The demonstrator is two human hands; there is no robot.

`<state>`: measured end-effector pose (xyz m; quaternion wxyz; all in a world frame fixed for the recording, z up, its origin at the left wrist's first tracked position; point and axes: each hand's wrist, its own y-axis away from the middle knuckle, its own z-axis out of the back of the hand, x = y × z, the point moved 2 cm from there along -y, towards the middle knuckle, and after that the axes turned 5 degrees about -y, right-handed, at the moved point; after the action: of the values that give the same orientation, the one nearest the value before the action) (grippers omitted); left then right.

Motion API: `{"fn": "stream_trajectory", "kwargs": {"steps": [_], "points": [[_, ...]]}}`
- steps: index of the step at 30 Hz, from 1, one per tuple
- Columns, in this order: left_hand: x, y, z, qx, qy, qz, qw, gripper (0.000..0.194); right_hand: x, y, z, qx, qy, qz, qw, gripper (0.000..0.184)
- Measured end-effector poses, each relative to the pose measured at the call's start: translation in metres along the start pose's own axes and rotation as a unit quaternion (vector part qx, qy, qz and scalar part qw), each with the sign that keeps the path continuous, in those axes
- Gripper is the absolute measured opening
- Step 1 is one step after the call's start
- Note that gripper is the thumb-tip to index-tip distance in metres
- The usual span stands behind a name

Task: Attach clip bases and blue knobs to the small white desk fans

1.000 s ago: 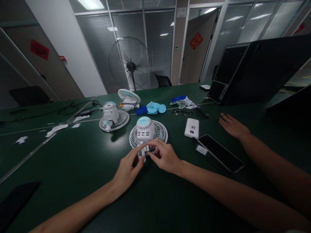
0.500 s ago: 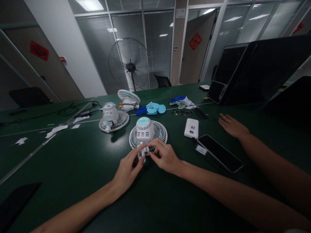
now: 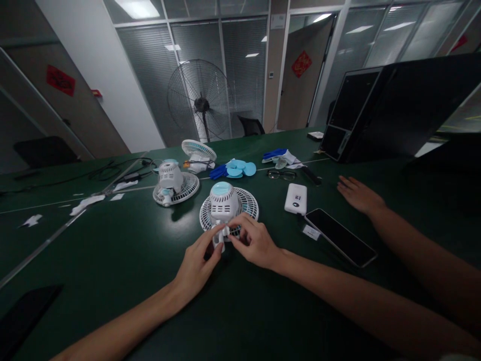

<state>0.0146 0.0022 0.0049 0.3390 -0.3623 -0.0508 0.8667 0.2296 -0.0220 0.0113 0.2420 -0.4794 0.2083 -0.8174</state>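
Observation:
A small white fan (image 3: 224, 204) with a light-blue cap lies face down on its round grille in front of me. Between the thumb and fingers of my left hand (image 3: 198, 265) is the fan's white neck piece (image 3: 219, 239), which points towards me. My right hand (image 3: 254, 240) pinches the right side of that same neck, at a small white part (image 3: 226, 230). The fingertips of both hands almost meet there and hide the finer detail.
Another person's hand (image 3: 361, 195) rests flat at right. Nearby are a power bank (image 3: 296, 199), a phone (image 3: 340, 236) and glasses (image 3: 281, 175). Two more small fans (image 3: 171, 180) (image 3: 198, 155), light-blue discs (image 3: 240, 168) and gloves (image 3: 280, 158) lie farther back. A black computer case (image 3: 353, 115) stands right.

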Motion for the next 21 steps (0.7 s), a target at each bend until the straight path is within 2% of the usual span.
{"fn": "stream_trajectory", "kwargs": {"steps": [2, 5, 11, 16, 18, 21], "points": [[0.001, 0.0, 0.0, -0.003, -0.002, 0.003, 1.0, 0.046, 0.0, 0.001, 0.0, 0.005, -0.001, 0.009, 1.0, 0.023], [-0.001, 0.002, 0.0, 0.002, -0.006, -0.004, 1.0, 0.046, 0.0, -0.002, 0.0, 0.002, 0.011, 0.014, 1.0, 0.012], [-0.007, -0.009, 0.009, 0.015, -0.073, -0.011, 0.997, 0.045, -0.003, -0.005, -0.001, 0.028, 0.016, 0.021, 0.999, 0.028], [0.013, -0.023, 0.039, 0.001, -0.119, 0.027, 0.992, 0.033, 0.0, 0.002, 0.002, 0.048, 0.026, 0.056, 0.997, 0.026], [0.025, -0.016, 0.055, 0.011, -0.131, 0.037, 0.991, 0.033, 0.001, 0.003, 0.002, 0.056, 0.029, 0.073, 0.995, 0.026], [0.045, 0.01, 0.083, 0.043, -0.157, 0.087, 0.983, 0.034, 0.0, 0.004, 0.001, 0.06, 0.031, 0.091, 0.994, 0.028]]}}
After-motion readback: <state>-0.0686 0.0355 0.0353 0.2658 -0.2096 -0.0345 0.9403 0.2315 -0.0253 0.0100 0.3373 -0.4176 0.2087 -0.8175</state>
